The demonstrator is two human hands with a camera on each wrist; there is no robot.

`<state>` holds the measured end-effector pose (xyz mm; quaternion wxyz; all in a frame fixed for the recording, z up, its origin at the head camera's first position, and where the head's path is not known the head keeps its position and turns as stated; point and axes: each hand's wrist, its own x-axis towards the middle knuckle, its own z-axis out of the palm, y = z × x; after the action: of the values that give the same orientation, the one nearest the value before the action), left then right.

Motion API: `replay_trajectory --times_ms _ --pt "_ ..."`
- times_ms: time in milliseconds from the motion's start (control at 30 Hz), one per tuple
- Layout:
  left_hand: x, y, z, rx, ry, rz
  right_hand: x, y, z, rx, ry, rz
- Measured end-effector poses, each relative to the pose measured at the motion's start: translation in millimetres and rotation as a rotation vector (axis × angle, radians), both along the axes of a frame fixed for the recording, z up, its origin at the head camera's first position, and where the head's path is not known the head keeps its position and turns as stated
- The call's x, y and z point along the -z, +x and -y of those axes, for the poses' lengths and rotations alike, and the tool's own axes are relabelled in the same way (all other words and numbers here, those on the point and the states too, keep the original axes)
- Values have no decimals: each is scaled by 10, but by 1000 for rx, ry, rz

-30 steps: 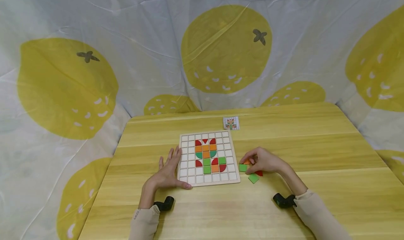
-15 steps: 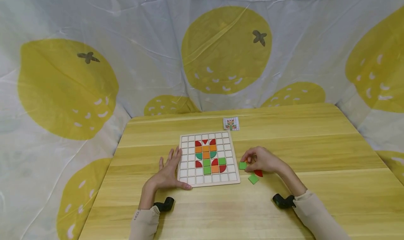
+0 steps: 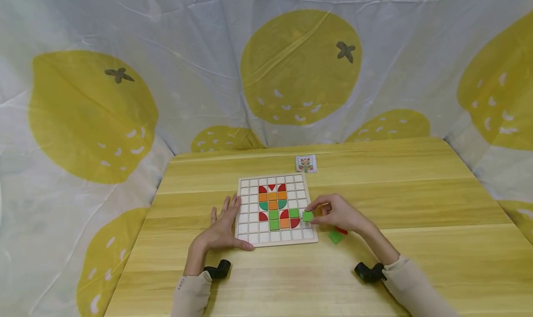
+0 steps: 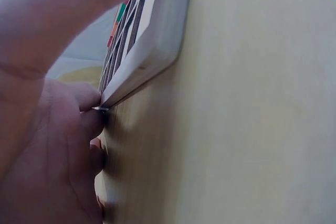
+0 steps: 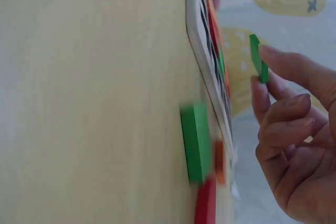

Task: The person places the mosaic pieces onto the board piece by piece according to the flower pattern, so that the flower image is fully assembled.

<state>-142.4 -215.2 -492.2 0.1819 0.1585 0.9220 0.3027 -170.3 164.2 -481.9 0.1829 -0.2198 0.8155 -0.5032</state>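
In the head view, a square wooden grid board (image 3: 250,234) lies on the table with red, orange and green tiles set in a flower-like pattern. My left hand (image 3: 219,229) rests against its left side, fingers spread, with the thumb at the front edge; the left wrist view shows the board's corner (image 4: 157,61) between thumb and fingers. My right hand (image 3: 339,214) pinches a green square tile (image 3: 307,216) between thumb and fingertips, held above the board's right edge. In the right wrist view that tile (image 5: 257,59) is clear of the board.
Under and beside my right hand lie a loose green tile (image 3: 336,237), a red tile (image 3: 341,230) and an orange tile (image 5: 219,161). A small printed pattern card (image 3: 306,163) lies behind the board on the wooden table (image 3: 395,183). Behind it hangs a lemon-print cloth (image 3: 200,76).
My right hand has picked up a green square tile from the table and moved it left, over the board's right edge. The left hand stays in place at the board.
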Motion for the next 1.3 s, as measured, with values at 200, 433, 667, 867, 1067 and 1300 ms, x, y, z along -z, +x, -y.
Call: replay_trajectory --times_ms 200,433,667,867,1067,1300 --pt "3 0 -17 0 -3 -3 20 141 355 -48 -5 -17" --pt "0 -3 -27 0 -13 4 78 235 650 -66 23 -42" --pt "-7 1 -28 -3 -18 4 99 260 754 -66 46 -75" --pt "-11 9 -25 -7 -21 3 94 273 836 -68 69 -118" --pt "-16 2 -25 -11 -22 2 79 281 881 -57 104 -145" --pt "5 4 -19 -13 -21 1 94 284 884 -31 104 -100"
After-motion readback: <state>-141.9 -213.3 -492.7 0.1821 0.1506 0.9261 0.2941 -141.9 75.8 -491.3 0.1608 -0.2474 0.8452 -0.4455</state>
